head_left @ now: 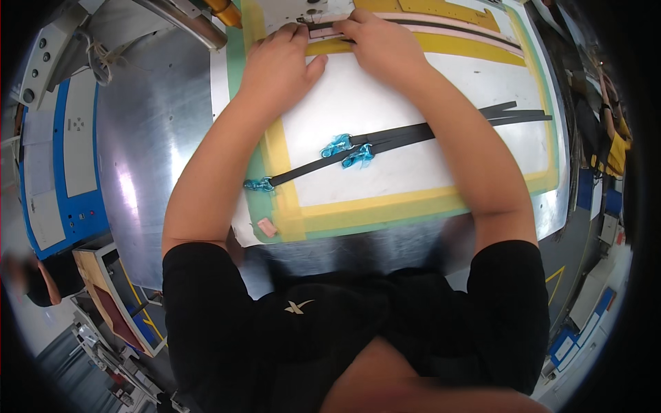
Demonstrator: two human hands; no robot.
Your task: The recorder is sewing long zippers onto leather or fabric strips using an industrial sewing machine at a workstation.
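At the far side of the table, a narrow black strap (441, 27) lies along a pink strip (482, 38) set between yellow bars (441, 50). My left hand (279, 72) rests at the strap's left end, fingertips on it and thumb stretched out to the side. Just right of it, my right hand (385, 51) has its fingers closed on the strap near that end; the fingertips are partly hidden. Between my forearms lie several black straps (403, 136) with clear blue-wrapped end pieces (358, 155). My right forearm covers part of them.
A white board (385, 182) edged with yellow and green tape covers the tabletop. Near its front left corner is a small pink piece (267, 226). Metal table surface (148, 138), a metal tube (189, 24) and a blue-white machine (65, 165) stand left. Another person (41, 279) is at far left.
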